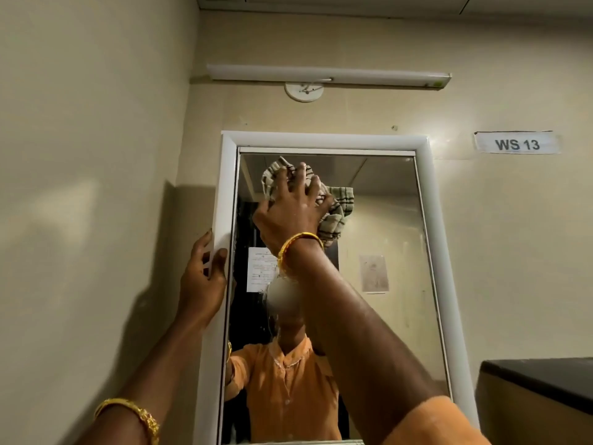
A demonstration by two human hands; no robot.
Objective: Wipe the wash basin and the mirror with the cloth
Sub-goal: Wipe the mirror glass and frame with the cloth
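A tall mirror (pixel 385 252) in a white frame (pixel 324 138) hangs on the beige wall ahead. My right hand (pixel 290 208) presses a bunched cream cloth with dark stripes (pixel 337 216) against the upper left part of the glass. My left hand (pixel 202 277) grips the left side of the white frame, thumb on the front and fingers behind the edge. The glass reflects a person in an orange top. The wash basin is out of view.
A white tube light (pixel 327 75) and a round ceiling rose (pixel 304 91) sit above the mirror. A paper label reading "WS 13" (pixel 517 143) is stuck at the right. A dark-topped counter or cabinet (pixel 539 390) juts in at the lower right. A side wall stands close on the left.
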